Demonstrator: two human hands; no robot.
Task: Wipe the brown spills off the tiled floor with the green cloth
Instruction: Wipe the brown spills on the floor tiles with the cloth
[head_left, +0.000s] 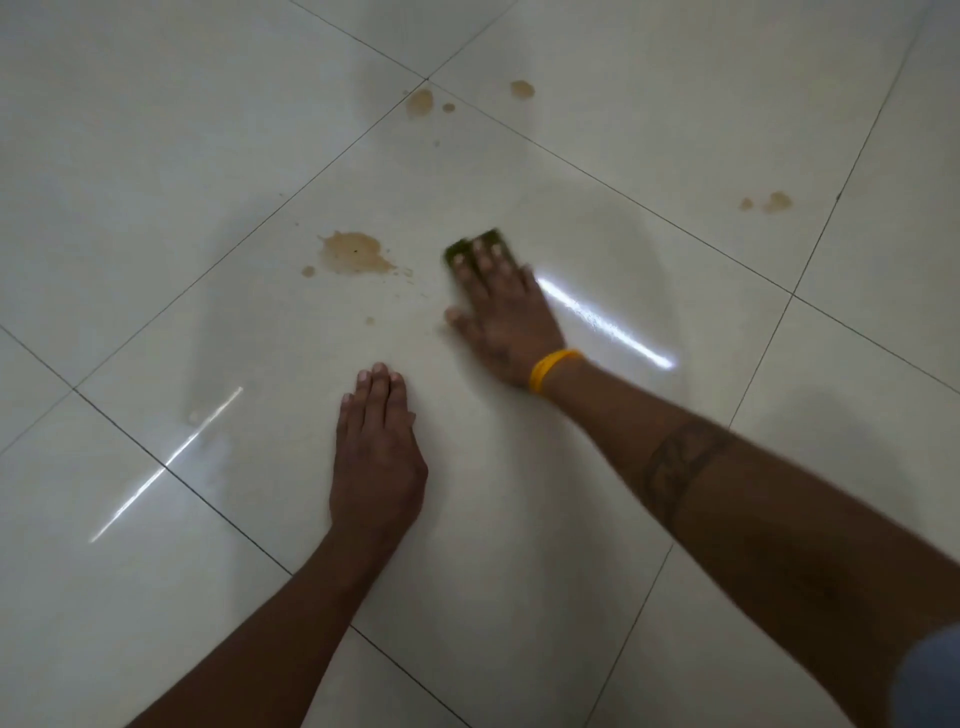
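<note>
My right hand (501, 314) presses flat on the green cloth (475, 245), whose far edge shows past my fingertips on the white tiled floor (156, 208). The hand and cloth look blurred. A large brown spill (353, 253) lies just left of the cloth, with small drops around it. More brown spots sit farther away: one near the tile joint (419, 102), one beyond it (522, 89), and a pair to the right (776, 201). My left hand (378, 447) rests flat on the floor, palm down, fingers together, holding nothing.
Dark grout lines cross the glossy tiles diagonally. Bright light streaks reflect on the floor by my right wrist (602, 322) and at the left (166, 462). A yellow band (553, 368) circles my right wrist.
</note>
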